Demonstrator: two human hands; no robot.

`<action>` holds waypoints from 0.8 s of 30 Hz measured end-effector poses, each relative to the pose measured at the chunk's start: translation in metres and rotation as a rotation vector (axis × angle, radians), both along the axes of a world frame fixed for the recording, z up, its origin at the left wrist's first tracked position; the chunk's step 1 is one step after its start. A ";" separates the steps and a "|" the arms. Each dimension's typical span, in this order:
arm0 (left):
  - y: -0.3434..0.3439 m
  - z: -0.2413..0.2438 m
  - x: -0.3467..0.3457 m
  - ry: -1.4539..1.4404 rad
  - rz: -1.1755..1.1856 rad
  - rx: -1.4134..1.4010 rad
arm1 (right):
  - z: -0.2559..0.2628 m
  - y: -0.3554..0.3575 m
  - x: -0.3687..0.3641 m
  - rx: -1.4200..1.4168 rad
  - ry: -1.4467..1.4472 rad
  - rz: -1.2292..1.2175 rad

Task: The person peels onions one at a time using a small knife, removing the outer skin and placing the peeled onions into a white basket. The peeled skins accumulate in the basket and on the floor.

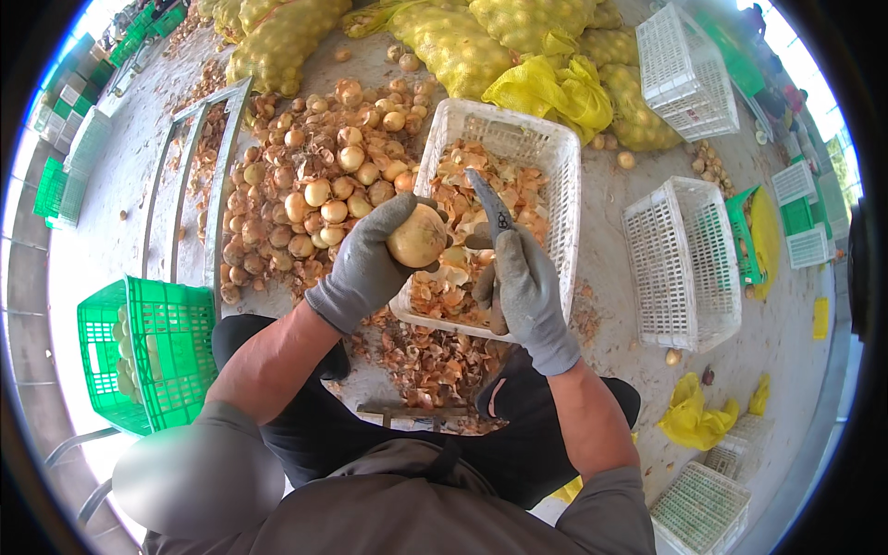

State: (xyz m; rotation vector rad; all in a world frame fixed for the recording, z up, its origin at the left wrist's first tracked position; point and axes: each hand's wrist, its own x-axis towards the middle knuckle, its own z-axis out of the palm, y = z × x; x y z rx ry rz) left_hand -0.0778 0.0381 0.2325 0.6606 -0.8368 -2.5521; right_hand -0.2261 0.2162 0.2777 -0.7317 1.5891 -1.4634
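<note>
My left hand (378, 260), in a grey work glove, grips a pale yellow onion (417, 236) in front of me. In my gloved right hand (524, 284) is a knife (490, 200) with a dark, curved blade that points up and away from me; its handle is mostly hidden by my fingers. Both hands hover over a white plastic crate (568, 201), and the knife is apart from the onion. Loose onion skins (461, 170) cover the crate's bottom. Beyond my left hand spreads a large heap of onions (317, 193) on the floor.
Full yellow mesh sacks (451, 48) lie at the far side. To the left stand a green crate (173, 354) holding pale onions and a metal frame (229, 152). A white crate (683, 263) rests at right. Skins (444, 368) litter the floor between my legs.
</note>
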 end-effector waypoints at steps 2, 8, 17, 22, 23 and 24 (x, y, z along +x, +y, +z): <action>-0.006 0.010 -0.002 0.012 0.021 0.026 | 0.003 0.005 -0.008 -0.006 -0.020 0.004; -0.009 0.015 -0.001 0.068 0.036 0.025 | 0.003 0.005 0.002 -0.013 0.127 0.088; 0.017 0.015 -0.009 -0.026 0.029 -0.448 | -0.019 -0.007 0.020 -0.138 0.956 -0.013; 0.023 0.007 -0.016 -0.028 0.092 -0.342 | -0.020 -0.008 0.025 0.020 0.990 0.086; 0.023 0.007 -0.017 -0.045 0.112 -0.352 | -0.020 -0.009 0.027 0.068 0.978 0.100; 0.024 0.009 -0.019 -0.069 0.106 -0.353 | -0.020 -0.009 0.027 0.115 0.965 0.112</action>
